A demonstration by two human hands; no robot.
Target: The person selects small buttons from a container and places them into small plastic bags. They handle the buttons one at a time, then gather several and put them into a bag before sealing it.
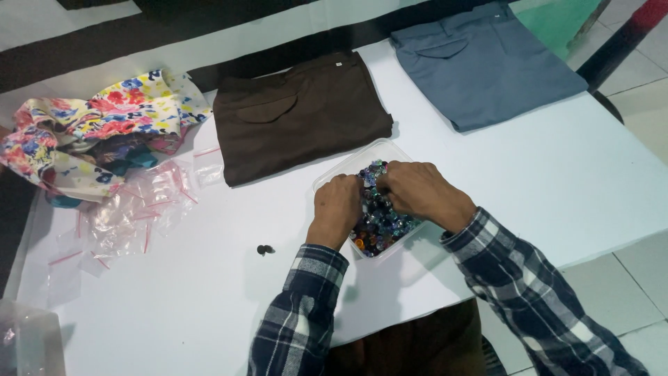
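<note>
A clear plastic tray (348, 164) full of mixed coloured buttons (379, 226) sits on the white table (543, 188) in front of me. Both my hands are in the tray. My left hand (337, 207) rests on the tray's left side, fingers curled down into the buttons. My right hand (417, 191) reaches in from the right, its fingertips pinched among the buttons near the tray's far end. Whether either hand has hold of a button is hidden by the fingers. Two dark buttons (264, 249) lie loose on the table left of my left forearm.
Folded brown trousers (299, 115) lie just beyond the tray, folded grey-blue trousers (483, 63) at the far right. A floral cloth heap (97, 129) and several small clear zip bags (139, 205) are at the left. The table's right edge drops to a tiled floor.
</note>
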